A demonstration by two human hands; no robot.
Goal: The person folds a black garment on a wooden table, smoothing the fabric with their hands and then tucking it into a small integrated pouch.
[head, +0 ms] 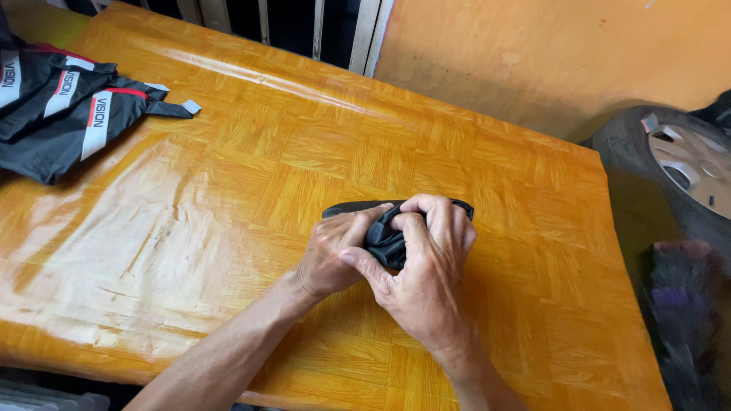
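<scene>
Head view: left hand (329,255) and right hand (422,262), both closed on 1 small black fabric bundle (383,237), press it onto the glossy orange table (304,152) right of centre; black pouches (61,106) far left, tyre (670,167) right.

— What is found on the table (251,144), and where?

— A small folded cloth (383,242) is seen near the middle, toward the right half. It is gripped from both sides: the left hand (331,255) is placed on its left, the right hand (426,266) over its right and near part.

— And further off?

— A pile of folded garments (65,106) is laid at the far left corner, well apart from the cloth.

— Beyond the table?

— A wall (548,53) is seen behind the far right edge, and slats (263,19) behind the far edge. A wheel (670,167) is propped to the right of the table, beside the wall.
</scene>
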